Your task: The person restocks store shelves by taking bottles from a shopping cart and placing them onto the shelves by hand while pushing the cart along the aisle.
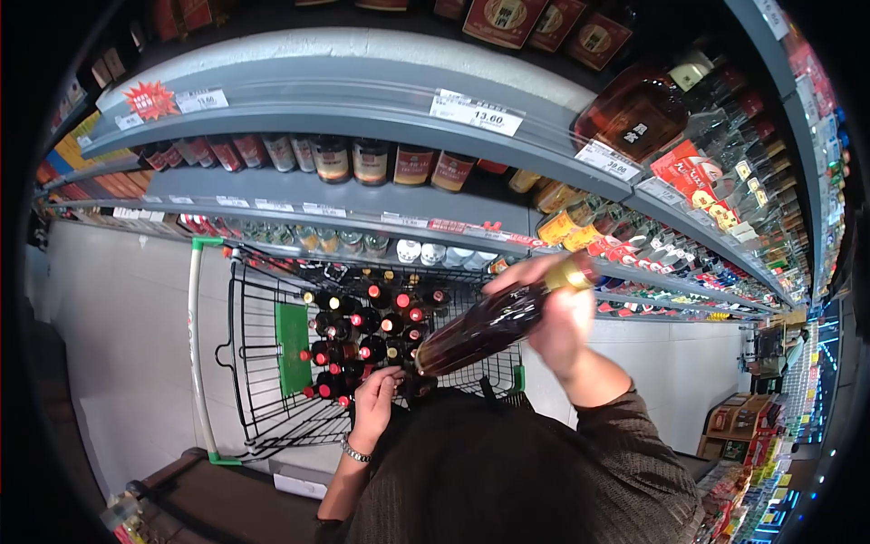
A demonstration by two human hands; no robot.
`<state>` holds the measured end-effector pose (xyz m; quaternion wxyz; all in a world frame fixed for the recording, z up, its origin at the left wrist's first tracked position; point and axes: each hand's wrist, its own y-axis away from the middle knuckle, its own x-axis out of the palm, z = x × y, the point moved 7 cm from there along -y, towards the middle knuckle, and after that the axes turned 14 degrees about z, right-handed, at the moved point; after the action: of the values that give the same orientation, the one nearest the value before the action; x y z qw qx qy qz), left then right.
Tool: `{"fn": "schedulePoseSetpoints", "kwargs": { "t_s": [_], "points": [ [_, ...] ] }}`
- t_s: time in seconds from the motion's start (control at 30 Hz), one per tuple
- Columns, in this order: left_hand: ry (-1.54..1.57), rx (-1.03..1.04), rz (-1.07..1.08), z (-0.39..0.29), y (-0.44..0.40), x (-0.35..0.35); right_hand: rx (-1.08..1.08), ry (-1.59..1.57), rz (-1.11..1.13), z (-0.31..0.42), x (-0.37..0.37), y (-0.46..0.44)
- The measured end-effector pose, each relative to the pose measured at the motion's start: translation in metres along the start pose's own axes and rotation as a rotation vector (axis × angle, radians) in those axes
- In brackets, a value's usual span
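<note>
My right hand [564,331] is wrapped round the upper part of a dark glass bottle [480,334] with gold foil at its neck. The bottle is tilted, its base pointing down and left over the shopping cart [237,363]. Below that base, at the near side of the cart, my left hand [376,397] has its fingers curled in; what they grip, if anything, is too dark to make out. Several dark bottles [367,349] with red or yellow caps stand close together inside the cart, partly hidden by the held bottle.
Shelves of bottles curve along the far side, with a grey shelf edge [362,118] carrying price tags [476,111]. A large amber bottle [634,113] stands at the upper right. A green panel [292,349] is on the cart's left end. Pale floor tiles [118,317] show at left.
</note>
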<state>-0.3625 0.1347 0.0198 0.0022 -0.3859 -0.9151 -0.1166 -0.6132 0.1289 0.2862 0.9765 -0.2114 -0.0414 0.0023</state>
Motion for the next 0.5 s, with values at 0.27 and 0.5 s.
{"fn": "schedulePoseSetpoints", "kwargs": {
  "t_s": [0.27,0.5],
  "points": [
    [-0.899,-0.185,-0.326,0.109,0.052,-0.071,-0.708,0.466,-0.201,0.163,-0.046,-0.101],
    [-1.021,-0.398,-0.363,0.175,0.08,-0.088,-0.778,0.799,-0.355,0.16,-0.081,-0.174]
  ]
}}
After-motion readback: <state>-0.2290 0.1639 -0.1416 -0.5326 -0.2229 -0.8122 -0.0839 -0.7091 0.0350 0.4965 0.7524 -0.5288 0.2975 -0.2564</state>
